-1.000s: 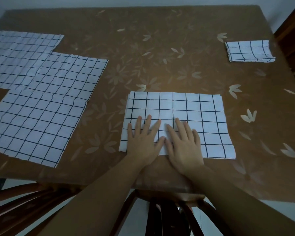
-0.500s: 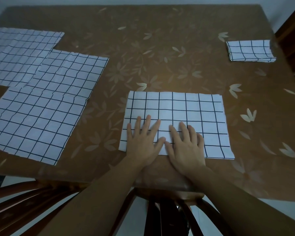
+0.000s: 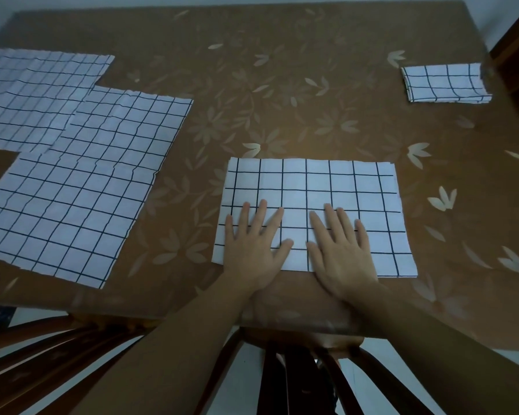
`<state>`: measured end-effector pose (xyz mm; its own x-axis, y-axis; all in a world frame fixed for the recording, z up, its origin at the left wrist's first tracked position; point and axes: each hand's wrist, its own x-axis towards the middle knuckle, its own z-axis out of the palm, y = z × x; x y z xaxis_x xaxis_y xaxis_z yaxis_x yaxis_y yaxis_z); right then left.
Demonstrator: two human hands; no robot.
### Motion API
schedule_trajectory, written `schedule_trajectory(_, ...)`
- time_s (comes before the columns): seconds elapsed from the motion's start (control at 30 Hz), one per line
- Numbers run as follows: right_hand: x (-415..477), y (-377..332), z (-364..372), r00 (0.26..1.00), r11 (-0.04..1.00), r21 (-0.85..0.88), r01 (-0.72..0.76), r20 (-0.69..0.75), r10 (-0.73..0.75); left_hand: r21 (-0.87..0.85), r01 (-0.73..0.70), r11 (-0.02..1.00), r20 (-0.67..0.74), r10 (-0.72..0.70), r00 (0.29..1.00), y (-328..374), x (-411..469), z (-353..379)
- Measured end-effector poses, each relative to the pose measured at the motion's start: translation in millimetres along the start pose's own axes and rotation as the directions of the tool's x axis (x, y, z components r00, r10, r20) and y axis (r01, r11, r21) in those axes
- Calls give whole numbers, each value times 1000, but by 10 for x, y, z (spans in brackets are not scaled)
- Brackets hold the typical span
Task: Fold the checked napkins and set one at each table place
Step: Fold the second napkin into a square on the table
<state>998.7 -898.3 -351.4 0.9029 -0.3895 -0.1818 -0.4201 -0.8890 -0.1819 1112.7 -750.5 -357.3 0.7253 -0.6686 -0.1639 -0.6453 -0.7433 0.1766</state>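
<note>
Pressing flat, the fingers (image 3: pixel 262 212) of the left hand (image 3: pixel 253 250) and the right hand (image 3: pixel 340 254) lie straight and spread, holding nothing, palms down side by side on the near half of the half-folded napkin (image 3: pixel 327 184). It lies at the near edge of the brown flowered surface (image 3: pixel 282 85). The cloth looks thin, soft and light, apt to slide or crease unevenly, so the next fold is best begun by pinching both corners of one short edge. At the left the nearer open napkin (image 3: pixel 81 190) overlaps the farther open napkin (image 3: pixel 33 94); a small folded napkin (image 3: pixel 445 83) sits at the far right.
</note>
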Motion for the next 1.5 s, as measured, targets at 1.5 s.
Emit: schedule_trajectory(1.5, -344, 848, -718, 924, 924, -109, 367, -68, -376, -424, -160, 891, -224, 68, 972, 644, -299, -286)
